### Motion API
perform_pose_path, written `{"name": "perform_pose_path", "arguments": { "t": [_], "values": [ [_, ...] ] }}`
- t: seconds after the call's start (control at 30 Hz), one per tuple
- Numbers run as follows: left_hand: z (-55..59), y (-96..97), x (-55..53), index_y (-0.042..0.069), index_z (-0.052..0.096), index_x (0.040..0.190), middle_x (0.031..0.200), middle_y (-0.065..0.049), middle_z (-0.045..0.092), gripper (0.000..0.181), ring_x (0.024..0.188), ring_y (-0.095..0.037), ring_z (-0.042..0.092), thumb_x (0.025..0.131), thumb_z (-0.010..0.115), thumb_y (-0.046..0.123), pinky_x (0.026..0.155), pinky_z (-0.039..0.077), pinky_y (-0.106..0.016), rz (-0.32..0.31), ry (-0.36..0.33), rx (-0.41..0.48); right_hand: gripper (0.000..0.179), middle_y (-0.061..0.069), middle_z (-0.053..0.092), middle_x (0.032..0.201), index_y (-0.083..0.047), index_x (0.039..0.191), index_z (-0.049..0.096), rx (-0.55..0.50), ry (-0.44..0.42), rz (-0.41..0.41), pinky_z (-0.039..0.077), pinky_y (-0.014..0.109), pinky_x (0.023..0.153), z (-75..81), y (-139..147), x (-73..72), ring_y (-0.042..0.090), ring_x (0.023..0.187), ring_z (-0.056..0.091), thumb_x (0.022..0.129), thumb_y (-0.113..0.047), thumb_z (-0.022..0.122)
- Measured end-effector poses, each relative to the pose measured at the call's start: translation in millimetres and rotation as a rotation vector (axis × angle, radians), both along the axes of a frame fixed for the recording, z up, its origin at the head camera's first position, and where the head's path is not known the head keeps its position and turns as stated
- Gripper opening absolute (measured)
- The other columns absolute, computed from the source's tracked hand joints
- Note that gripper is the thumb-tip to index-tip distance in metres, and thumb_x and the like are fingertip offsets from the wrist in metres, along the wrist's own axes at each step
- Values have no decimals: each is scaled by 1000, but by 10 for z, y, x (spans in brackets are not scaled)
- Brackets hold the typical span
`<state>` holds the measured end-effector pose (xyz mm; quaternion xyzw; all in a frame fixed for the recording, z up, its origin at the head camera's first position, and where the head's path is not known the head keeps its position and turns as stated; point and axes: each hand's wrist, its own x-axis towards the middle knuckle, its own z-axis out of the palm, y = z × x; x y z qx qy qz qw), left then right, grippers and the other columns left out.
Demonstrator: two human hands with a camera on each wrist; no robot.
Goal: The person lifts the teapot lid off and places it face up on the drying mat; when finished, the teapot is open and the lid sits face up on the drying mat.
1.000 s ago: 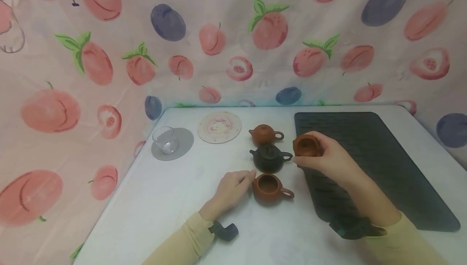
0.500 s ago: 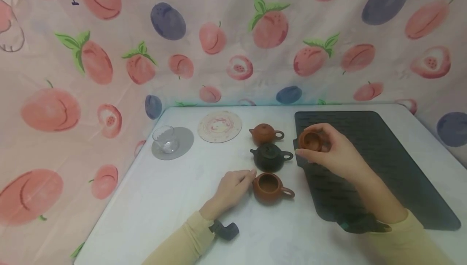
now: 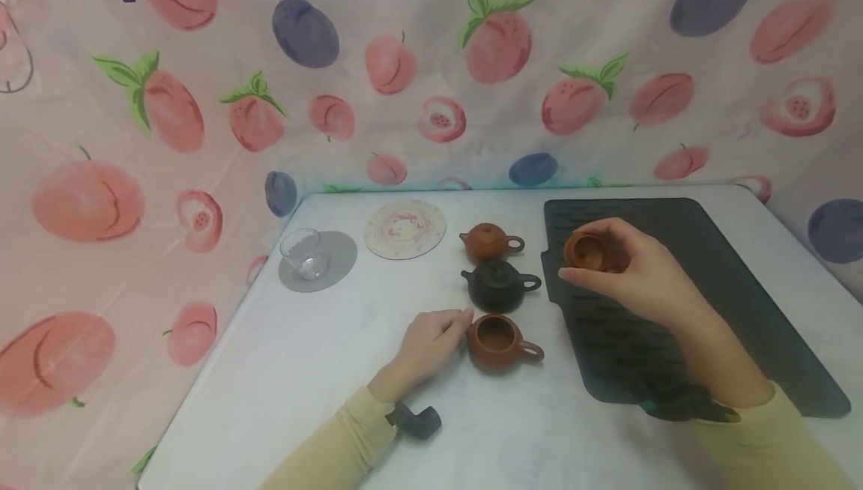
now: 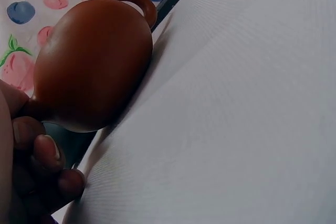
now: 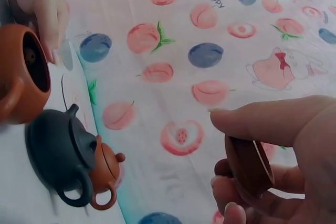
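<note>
My left hand [image 3: 426, 345] rests on the table and pinches the spout of a lidless brown clay teapot [image 3: 491, 361]. In the left wrist view, thumb and finger meet around that spout [image 4: 37, 109]. Raised over the dark tray, my right hand [image 3: 643, 276] holds a small brown teapot lid [image 3: 585, 252] between thumb and fingers. Its hollow underside faces the head camera, and its small round knob [image 5: 223, 167] shows among the fingers in the right wrist view. Just behind the lidless teapot stands a black teapot [image 3: 497, 291] with its lid on.
A second brown teapot [image 3: 485, 244], lidded, stands behind the black one. To the right lies a long dark ridged tray [image 3: 728, 340]. At the back left are a round patterned mat [image 3: 404, 246] and a glass cup [image 3: 309, 261] on a grey coaster [image 3: 345, 254]. A fruit-print cloth [image 3: 431, 48] hangs behind.
My right hand has moved right and slightly away with the lid, from beside the black teapot's handle to over the tray. My left hand stays at the lidless teapot's spout.
</note>
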<state>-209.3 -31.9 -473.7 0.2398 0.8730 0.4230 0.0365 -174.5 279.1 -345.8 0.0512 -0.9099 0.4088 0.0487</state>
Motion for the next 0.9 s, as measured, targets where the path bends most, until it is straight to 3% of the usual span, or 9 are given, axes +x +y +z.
{"name": "perform_pose_path", "arguments": {
  "t": [0.2,0.4,0.53,0.9],
  "values": [
    [13,-5,-34,20,55,69,60,9,46,48,62,-11,46,109,44,45,60,35,-29,16,23,11,70,10,58,120,-14,133,57,110,55,-52,51,39,70,-14,112,-118,29,95,62,82,-56,82],
    [16,-39,-32,22,54,68,60,9,45,48,61,-10,46,109,44,44,60,36,-29,27,29,1,81,12,61,123,-13,140,54,125,-2,-128,49,48,79,-17,256,-165,32,107,60,82,-65,77],
    [13,-48,-36,21,52,67,60,9,45,49,61,-11,46,109,43,45,60,36,-29,22,39,3,83,15,62,123,-11,140,54,177,8,-163,48,58,85,-6,408,-156,35,109,60,83,-68,74],
    [-67,-16,-12,21,49,66,59,10,44,51,60,-9,46,109,42,48,59,36,-28,7,48,19,76,22,63,114,-1,133,55,336,7,-140,44,59,84,-141,913,-150,39,103,58,87,-58,76]
  ]
}}
